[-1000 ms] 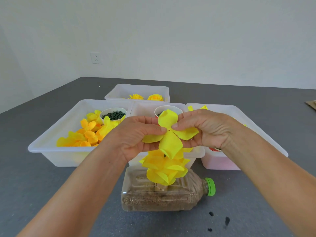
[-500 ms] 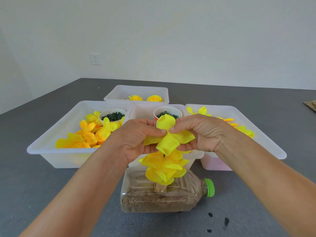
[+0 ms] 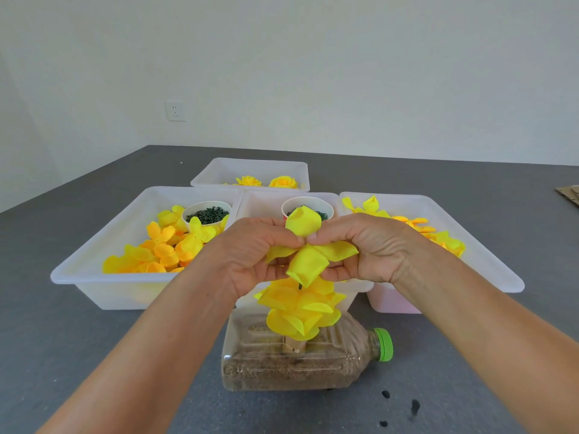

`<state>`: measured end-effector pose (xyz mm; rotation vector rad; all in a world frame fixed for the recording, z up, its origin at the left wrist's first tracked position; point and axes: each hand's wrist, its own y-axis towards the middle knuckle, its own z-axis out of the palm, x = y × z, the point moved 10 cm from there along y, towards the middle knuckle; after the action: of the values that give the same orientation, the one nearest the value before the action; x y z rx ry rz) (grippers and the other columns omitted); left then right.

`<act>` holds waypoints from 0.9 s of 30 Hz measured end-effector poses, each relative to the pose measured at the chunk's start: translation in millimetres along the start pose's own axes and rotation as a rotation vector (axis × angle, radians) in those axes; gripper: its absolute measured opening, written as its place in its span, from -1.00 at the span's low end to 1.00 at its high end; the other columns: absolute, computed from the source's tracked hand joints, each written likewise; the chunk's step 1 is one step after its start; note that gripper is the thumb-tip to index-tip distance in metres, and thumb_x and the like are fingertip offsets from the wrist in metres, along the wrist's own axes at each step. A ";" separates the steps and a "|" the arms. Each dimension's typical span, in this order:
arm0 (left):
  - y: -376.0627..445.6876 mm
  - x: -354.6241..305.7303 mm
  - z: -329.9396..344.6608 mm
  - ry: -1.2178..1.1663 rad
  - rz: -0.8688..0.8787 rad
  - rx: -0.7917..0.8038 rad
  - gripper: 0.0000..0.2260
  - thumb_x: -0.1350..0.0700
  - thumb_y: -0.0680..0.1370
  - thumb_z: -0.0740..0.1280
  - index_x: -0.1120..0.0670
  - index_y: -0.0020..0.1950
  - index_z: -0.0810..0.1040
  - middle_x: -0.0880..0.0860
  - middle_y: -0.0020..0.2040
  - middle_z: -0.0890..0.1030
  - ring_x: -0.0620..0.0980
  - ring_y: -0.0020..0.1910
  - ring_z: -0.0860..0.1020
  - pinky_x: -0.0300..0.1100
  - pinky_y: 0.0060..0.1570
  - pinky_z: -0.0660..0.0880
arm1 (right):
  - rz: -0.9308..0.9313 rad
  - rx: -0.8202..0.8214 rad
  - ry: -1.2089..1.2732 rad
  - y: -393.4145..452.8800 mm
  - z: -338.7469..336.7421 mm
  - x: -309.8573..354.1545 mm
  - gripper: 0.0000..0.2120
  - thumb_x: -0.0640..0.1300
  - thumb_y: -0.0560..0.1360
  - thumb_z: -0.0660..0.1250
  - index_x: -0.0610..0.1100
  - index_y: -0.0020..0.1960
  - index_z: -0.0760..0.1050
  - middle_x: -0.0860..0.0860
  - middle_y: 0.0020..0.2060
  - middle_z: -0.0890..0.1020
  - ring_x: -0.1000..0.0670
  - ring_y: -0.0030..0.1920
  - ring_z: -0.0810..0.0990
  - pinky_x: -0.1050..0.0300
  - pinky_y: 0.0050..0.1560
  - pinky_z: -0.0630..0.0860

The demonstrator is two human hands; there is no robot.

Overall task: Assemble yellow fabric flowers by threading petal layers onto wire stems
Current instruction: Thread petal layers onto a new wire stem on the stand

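- petal layer (image 3: 308,261): thin matt yellow cloth, softly creased; the stacked petals (image 3: 299,311) beneath it are the same fabric
- bottle (image 3: 291,361): clear glossy ribbed plastic, holding grainy brown filling; its cap (image 3: 383,344) is ridged green plastic
- left bin (image 3: 103,280) and right bin (image 3: 488,261): milky translucent plastic, smooth, faint sheen
- cup (image 3: 205,211): white paper, matt; dark green bits inside
- tabletop (image 3: 62,346): dark grey, matt, finely speckled
- wall (image 3: 313,73): flat white, matt
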<state>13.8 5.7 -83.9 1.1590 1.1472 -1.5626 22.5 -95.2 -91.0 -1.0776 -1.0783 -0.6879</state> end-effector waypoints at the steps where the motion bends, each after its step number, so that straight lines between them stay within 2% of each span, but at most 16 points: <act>1: 0.1 -1.8 -0.6 0.008 0.011 -0.007 -0.86 0.36 0.47 0.30 0.15 -0.16 0.60 0.06 -0.37 0.63 -0.06 -0.44 0.58 -0.25 -0.44 0.56 | 0.000 0.006 0.000 -0.3 0.7 0.2 -0.90 -0.32 0.38 0.38 -0.15 -0.18 0.57 -0.05 -0.37 0.64 0.03 -0.41 0.62 0.22 -0.46 0.53; 4: 0.5 -3.8 -0.8 0.027 0.025 -0.015 -0.85 0.36 0.46 0.32 0.14 -0.21 0.60 0.04 -0.39 0.63 -0.09 -0.46 0.59 -0.26 -0.46 0.54 | 0.003 0.003 0.012 -1.4 -0.4 0.4 -0.89 -0.33 0.40 0.37 -0.15 -0.21 0.58 -0.04 -0.39 0.65 0.05 -0.42 0.62 0.22 -0.46 0.55; 18: -0.1 8.0 -0.4 -0.023 -0.029 0.010 -0.87 0.36 0.46 0.31 0.17 -0.18 0.60 0.09 -0.35 0.66 -0.05 -0.42 0.62 -0.21 -0.43 0.58 | 0.056 0.030 0.035 3.2 0.6 -11.9 -0.85 -0.34 0.41 0.34 -0.12 -0.21 0.60 -0.03 -0.36 0.67 0.05 -0.41 0.64 0.20 -0.41 0.58; 22: 0.1 6.4 -2.4 0.008 -0.016 0.027 -0.88 0.36 0.44 0.34 0.17 -0.15 0.61 0.10 -0.29 0.68 -0.02 -0.35 0.65 -0.17 -0.38 0.60 | 0.031 0.039 0.003 2.0 1.5 -9.3 -0.82 -0.34 0.42 0.34 -0.09 -0.22 0.60 -0.02 -0.37 0.66 0.06 -0.41 0.63 0.20 -0.39 0.58; 27: 0.4 7.0 -6.7 0.067 -0.017 0.013 -0.84 0.37 0.40 0.37 0.17 -0.10 0.60 0.09 -0.29 0.68 -0.01 -0.35 0.65 -0.17 -0.39 0.59 | 0.024 0.002 -0.045 0.9 0.7 -11.3 -0.84 -0.36 0.42 0.35 -0.12 -0.12 0.55 -0.02 -0.41 0.65 0.06 -0.43 0.62 0.19 -0.39 0.59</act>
<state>14.1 11.4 -91.7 1.2213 1.1953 -1.5567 19.0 -94.8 -101.7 -1.1071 -1.1024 -0.6458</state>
